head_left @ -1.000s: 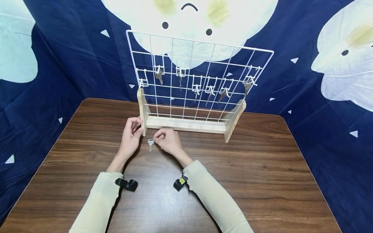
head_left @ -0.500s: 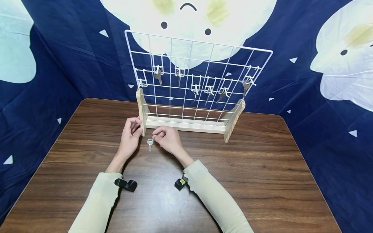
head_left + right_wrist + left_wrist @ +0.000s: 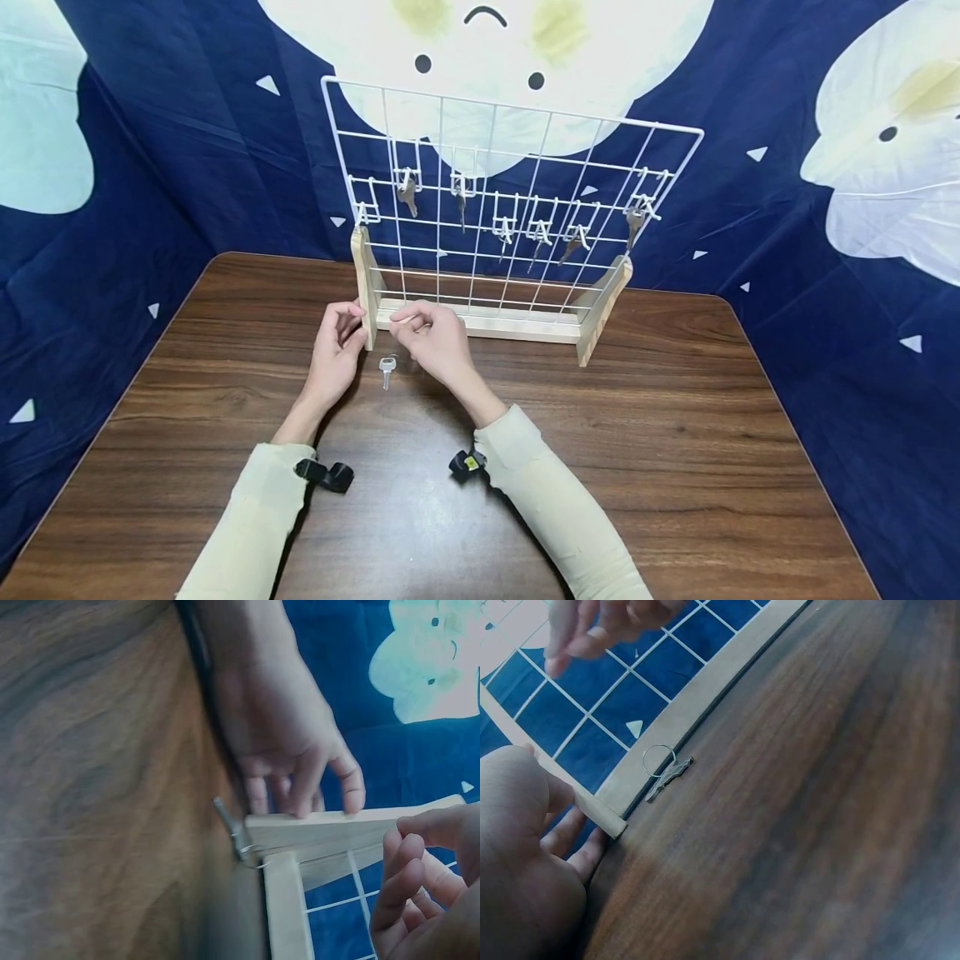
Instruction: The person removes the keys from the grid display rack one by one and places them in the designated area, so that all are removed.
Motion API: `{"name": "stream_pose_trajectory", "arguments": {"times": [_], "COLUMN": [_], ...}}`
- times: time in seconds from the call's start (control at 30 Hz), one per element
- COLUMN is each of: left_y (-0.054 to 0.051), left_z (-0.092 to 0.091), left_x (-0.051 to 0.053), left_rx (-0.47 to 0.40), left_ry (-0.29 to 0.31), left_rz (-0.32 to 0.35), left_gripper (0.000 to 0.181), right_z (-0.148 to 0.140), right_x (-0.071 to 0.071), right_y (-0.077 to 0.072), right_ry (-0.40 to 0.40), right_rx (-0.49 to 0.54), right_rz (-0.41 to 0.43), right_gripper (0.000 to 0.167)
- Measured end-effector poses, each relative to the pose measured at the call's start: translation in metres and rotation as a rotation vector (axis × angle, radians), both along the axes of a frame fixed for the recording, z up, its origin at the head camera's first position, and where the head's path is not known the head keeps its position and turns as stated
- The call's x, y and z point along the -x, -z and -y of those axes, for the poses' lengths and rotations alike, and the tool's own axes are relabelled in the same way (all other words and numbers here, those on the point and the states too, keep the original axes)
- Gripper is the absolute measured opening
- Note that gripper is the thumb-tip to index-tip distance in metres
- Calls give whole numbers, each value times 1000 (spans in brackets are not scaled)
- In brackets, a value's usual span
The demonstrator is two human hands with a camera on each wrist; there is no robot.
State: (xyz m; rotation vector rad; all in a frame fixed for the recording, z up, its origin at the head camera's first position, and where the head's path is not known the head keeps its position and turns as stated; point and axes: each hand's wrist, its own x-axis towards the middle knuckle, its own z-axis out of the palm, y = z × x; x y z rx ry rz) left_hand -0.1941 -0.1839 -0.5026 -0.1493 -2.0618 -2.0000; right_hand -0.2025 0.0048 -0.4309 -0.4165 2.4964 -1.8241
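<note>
A silver key (image 3: 387,367) on a thin metal ring (image 3: 658,760) is by the front left corner of a wire-grid rack (image 3: 705,671). My left hand (image 3: 335,350) rests its fingertips against the outer face of the rack's left wooden side panel (image 3: 367,287). The right hand (image 3: 435,337) hovers just above and to the right of the key, apart from it. Its fingers are loosely bent with nothing between them, as the right wrist view shows. In that view the key (image 3: 229,829) and its ring lie beside the wooden base bar (image 3: 285,907).
Several white hooks hang on the grid, most with keys, such as one key (image 3: 408,196) at upper left. The far-left hook (image 3: 367,212) bears no key. A brown wooden table (image 3: 675,433) lies below. Blue cloth (image 3: 225,150) with white clouds surrounds it.
My right hand has let go of the key's ring and lifted up and away towards the rack. The key stays where it was. The left hand has kept its place on the side panel.
</note>
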Motion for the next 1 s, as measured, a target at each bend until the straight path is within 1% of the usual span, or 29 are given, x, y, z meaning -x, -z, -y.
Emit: {"name": "stream_pose_trajectory", "arguments": {"times": [0.13, 0.3, 0.63, 0.87, 1.0], "left_y": [0, 0, -2, -2, -2], "left_z": [0, 0, 0, 0, 0], "left_x": [0, 0, -1, -1, -1], "left_rx": [3, 6, 10, 8, 8], "left_ry": [-1, -2, -1, -5, -6], "left_rz": [-1, 4, 19, 18, 12], "left_gripper": [26, 27, 27, 28, 27], "right_z": [0, -2, -5, -3, -1], "right_x": [-1, -4, -6, -6, -6], "right_y": [-11, -29, -60, -76, -85], "right_ry": [10, 14, 14, 36, 55], "right_rx": [56, 110, 203, 256, 263], "right_rz": [-14, -56, -161, -227, -238], "right_gripper": [10, 11, 18, 20, 19]}}
